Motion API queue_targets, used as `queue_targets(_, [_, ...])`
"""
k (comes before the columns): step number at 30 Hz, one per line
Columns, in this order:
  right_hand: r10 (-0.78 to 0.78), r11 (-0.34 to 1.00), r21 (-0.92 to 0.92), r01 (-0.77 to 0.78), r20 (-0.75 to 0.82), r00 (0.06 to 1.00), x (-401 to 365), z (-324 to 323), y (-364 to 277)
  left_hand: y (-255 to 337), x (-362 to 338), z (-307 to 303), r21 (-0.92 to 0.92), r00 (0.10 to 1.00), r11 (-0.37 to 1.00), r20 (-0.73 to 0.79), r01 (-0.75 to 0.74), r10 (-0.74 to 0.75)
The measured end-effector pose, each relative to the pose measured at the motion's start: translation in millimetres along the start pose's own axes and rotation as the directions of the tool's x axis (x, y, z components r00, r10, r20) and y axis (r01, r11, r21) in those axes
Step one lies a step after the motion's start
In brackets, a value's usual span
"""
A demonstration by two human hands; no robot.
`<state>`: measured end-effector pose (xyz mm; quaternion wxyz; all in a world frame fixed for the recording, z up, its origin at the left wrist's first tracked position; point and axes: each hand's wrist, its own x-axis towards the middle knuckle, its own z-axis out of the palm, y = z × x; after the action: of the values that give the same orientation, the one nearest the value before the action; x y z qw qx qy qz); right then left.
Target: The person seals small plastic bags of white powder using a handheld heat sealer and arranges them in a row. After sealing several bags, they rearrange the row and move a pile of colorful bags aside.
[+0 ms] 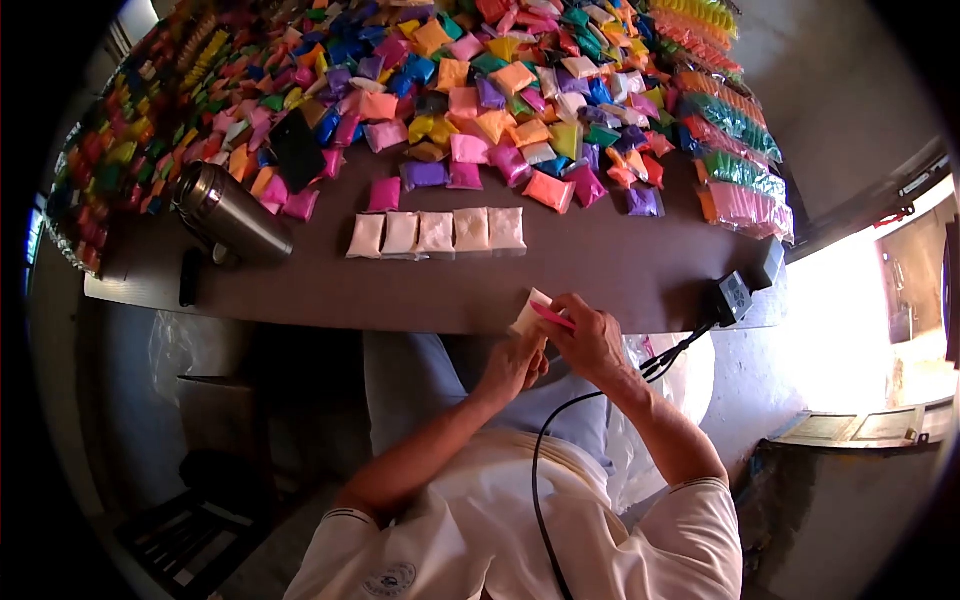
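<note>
My left hand (pixel 515 366) is closed on the lower end of a small pale packet (pixel 529 313), just over the table's front edge. My right hand (pixel 590 342) grips a slim pink object (pixel 553 317) whose tip meets the packet; its kind cannot be made out. Beyond my hands, a joined row of pale, clear-wrapped packets (pixel 436 233) lies flat on the brown table (pixel 400 290). A large heap of small colourful packets (pixel 470 100) covers the back of the table.
A metal flask (pixel 235 215) lies tilted at the left, near a dark phone-like slab (pixel 297 150). Stacked strips of packets (pixel 740 155) stand at the right. A black adapter (pixel 733 298) sits at the right edge, and its cable (pixel 540 450) crosses my lap.
</note>
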<state>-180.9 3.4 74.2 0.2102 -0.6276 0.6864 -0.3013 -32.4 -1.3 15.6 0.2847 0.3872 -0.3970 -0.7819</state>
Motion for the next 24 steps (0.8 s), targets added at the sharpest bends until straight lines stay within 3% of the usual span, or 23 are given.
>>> queue_targets(3, [-0.028,0.999,-0.046,0.029,0.014,1.0,5.5,-6.6,4.8,0.7,-3.1,-2.9,0.003,0.999,1.0,0.034,-0.026,0.026])
queue_targets(8, [-0.041,0.988,-0.152,0.026,-0.095,0.995,40.7,-18.3,22.9,-6.4,-6.1,-8.0,0.015,0.997,0.997,0.029,-0.076,0.075])
queue_targets(15, [-0.226,0.971,-0.115,0.211,-0.142,0.964,83.1,-11.1,32.4,-4.8,-8.3,-26.1,0.059,0.993,0.991,0.016,-0.116,0.116])
queue_targets(24, [-0.238,0.969,-0.095,0.228,-0.115,0.964,104.0,-4.8,33.4,24.2,-25.7,-40.2,0.083,0.993,0.99,-0.041,-0.111,0.115])
